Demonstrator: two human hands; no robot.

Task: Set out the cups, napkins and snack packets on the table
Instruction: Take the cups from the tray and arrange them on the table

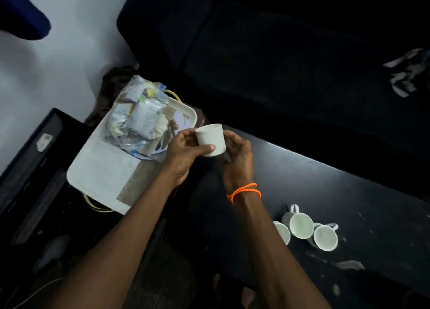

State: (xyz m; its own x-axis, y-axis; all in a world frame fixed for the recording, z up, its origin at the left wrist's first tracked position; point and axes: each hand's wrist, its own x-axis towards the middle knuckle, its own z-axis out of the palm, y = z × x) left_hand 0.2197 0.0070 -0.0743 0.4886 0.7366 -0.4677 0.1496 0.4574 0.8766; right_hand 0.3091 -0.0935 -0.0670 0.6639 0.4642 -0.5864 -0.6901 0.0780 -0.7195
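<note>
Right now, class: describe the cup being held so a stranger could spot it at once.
Find the dark table, then its far-left end beside the white tray. There both hands, left hand and right hand, hold a white cup. Unlike the three cups on the table, it is lifted and inverted.

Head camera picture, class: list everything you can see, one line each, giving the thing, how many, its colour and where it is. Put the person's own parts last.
Held cup: one, white, upside down between both hands, above the table's far-left end.
Mugs: three, white, with handles on at least two, clustered on the table near the right forearm.
Table: one, black, on the right.
Tray: one, white, left of the table.
Plastic bag of packets: one, clear, on the tray's far end.
Sofa: one, dark, beyond the table.
Bracelet: orange beads, right wrist.
Left hand: gripping the cup.
Right hand: gripping the cup.
</note>
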